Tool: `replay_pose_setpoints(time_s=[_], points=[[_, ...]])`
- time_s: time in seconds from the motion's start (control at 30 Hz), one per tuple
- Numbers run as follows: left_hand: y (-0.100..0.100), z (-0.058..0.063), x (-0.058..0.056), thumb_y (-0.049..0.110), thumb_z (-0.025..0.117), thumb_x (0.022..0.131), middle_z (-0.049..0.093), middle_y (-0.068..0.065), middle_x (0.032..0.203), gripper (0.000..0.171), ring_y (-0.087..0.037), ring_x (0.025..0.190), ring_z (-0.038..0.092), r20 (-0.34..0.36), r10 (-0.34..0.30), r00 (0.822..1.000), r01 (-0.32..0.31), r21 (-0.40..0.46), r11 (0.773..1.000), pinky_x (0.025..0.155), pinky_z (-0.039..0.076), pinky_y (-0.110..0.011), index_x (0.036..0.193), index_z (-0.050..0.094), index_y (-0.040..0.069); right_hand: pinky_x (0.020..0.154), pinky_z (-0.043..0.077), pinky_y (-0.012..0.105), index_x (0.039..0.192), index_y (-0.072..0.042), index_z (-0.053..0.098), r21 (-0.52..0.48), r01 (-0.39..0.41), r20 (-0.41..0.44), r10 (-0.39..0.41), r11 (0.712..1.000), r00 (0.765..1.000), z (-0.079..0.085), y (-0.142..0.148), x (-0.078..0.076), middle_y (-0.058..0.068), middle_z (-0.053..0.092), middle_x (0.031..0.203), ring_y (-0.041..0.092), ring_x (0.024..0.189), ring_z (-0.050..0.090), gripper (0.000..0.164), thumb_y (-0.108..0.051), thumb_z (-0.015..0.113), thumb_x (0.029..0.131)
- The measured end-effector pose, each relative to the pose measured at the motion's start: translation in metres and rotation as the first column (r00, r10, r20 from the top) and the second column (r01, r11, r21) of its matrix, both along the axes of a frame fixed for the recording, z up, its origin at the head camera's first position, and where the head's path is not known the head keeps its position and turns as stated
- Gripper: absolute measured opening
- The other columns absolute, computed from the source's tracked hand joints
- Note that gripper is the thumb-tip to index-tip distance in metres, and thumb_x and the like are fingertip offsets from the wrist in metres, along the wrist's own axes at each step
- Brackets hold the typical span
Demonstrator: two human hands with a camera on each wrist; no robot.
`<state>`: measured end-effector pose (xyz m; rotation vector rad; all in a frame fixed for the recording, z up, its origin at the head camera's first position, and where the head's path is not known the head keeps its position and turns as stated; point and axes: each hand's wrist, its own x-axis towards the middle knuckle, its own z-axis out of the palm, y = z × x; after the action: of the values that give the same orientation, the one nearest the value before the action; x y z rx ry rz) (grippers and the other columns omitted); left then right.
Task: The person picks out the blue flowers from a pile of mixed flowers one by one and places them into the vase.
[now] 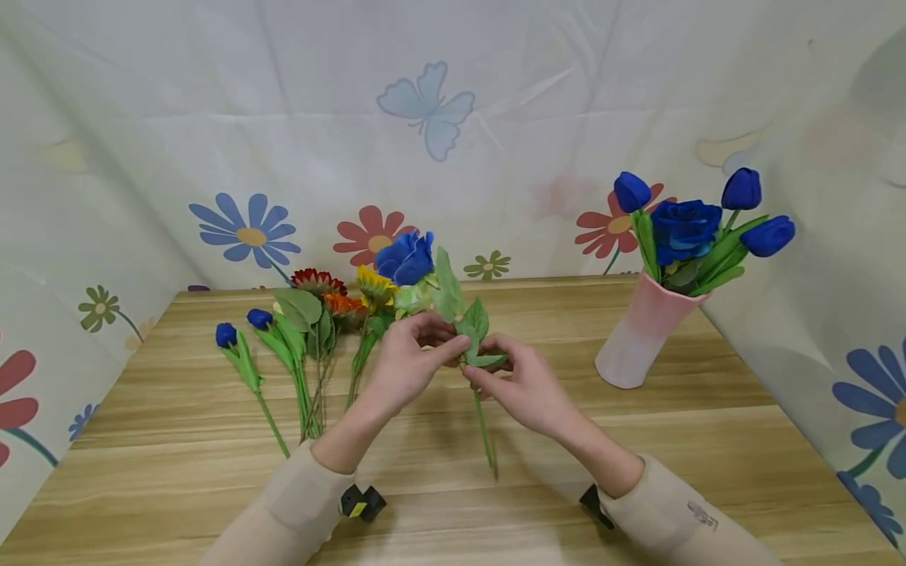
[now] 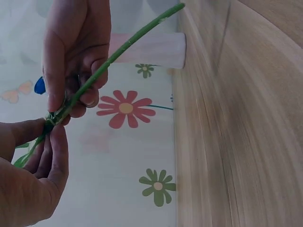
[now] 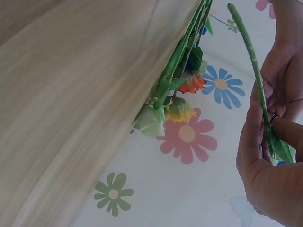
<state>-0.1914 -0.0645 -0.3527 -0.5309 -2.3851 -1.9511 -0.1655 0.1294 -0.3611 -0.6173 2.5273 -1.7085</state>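
Observation:
An artificial blue rose (image 1: 406, 258) with green leaves (image 1: 473, 321) is held up between both hands over the table. My left hand (image 1: 416, 358) pinches its stem just below the flower, at the leaves. Close beside it, my right hand (image 1: 527, 389) pinches the same stem a little lower, thumb and fingers meeting near a leaf. In the left wrist view the bare green stem (image 2: 125, 46) sticks out past the fingers of both hands. The right wrist view shows the stem (image 3: 248, 40) too, with the flower mostly hidden behind the right hand (image 3: 272, 184).
At right stands a pink-and-white vase (image 1: 647, 330) holding blue tulips (image 1: 742, 189) and a blue rose (image 1: 685, 228). Left of the hands lie blue tulips (image 1: 259, 318), a red flower (image 1: 317, 281), an orange flower (image 1: 344, 305), a yellow flower (image 1: 375, 287) and a whitish flower (image 3: 150, 122). Patterned cloth surrounds the wooden table.

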Motion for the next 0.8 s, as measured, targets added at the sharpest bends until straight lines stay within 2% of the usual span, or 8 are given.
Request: replay_pose_setpoints(time_s=[0.17,0.23,0.47,0.67,0.8], points=[[0.0017,-0.0005,0.0008,0.010,0.076,0.094,0.071,-0.009,0.097,0.018,-0.023,0.088,0.070,0.004,-0.020,1.000,0.020,0.036,0.999,0.077,0.060,-0.046,0.108,0.071,0.001,0.070,0.061,0.046,0.112,0.000,0.066,0.002,0.006,-0.002,-0.006,1.000,1.000,0.0015,0.0010,0.0002,0.012,0.069,0.102,0.022,0.079,0.072,0.017,-0.008,0.071,0.098],[0.0021,-0.0009,0.0008,0.010,0.077,0.094,0.071,-0.010,0.097,0.019,-0.023,0.088,0.070,0.007,-0.027,1.000,0.027,0.041,0.999,0.077,0.060,-0.044,0.109,0.070,0.000,0.070,0.061,0.046,0.112,0.001,0.066,0.004,0.004,0.002,-0.004,1.000,1.000,0.0025,0.0014,0.0002,0.012,0.069,0.103,0.021,0.080,0.072,0.017,-0.006,0.071,0.097],[0.0030,-0.0020,0.0017,0.009,0.077,0.094,0.071,-0.012,0.099,0.022,-0.024,0.089,0.070,0.004,-0.045,0.999,0.045,0.038,0.998,0.073,0.060,-0.034,0.111,0.070,-0.001,0.069,0.061,0.043,0.113,0.004,0.065,0.013,-0.029,0.019,0.028,1.000,0.999,0.0052,0.0029,0.0000,0.014,0.069,0.105,0.024,0.082,0.072,0.018,-0.003,0.070,0.097],[0.0034,-0.0023,0.0028,0.009,0.077,0.094,0.070,-0.011,0.097,0.021,-0.023,0.087,0.070,-0.007,-0.051,0.999,0.052,0.036,0.998,0.073,0.061,-0.035,0.111,0.071,0.000,0.070,0.061,0.042,0.113,0.002,0.066,0.031,-0.042,-0.007,0.042,0.999,0.999,0.0052,0.0052,0.0003,0.012,0.069,0.105,0.024,0.089,0.070,0.017,-0.003,0.070,0.097],[0.0031,-0.0020,0.0036,0.012,0.078,0.094,0.070,-0.008,0.097,0.021,-0.023,0.090,0.068,-0.042,-0.037,0.998,0.036,-0.007,0.999,0.077,0.060,-0.036,0.112,0.072,0.002,0.069,0.061,0.040,0.113,0.001,0.066,0.043,-0.036,-0.016,0.037,0.998,0.999,0.0060,0.0073,0.0009,0.011,0.069,0.105,0.022,0.088,0.070,0.017,-0.003,0.070,0.097]])
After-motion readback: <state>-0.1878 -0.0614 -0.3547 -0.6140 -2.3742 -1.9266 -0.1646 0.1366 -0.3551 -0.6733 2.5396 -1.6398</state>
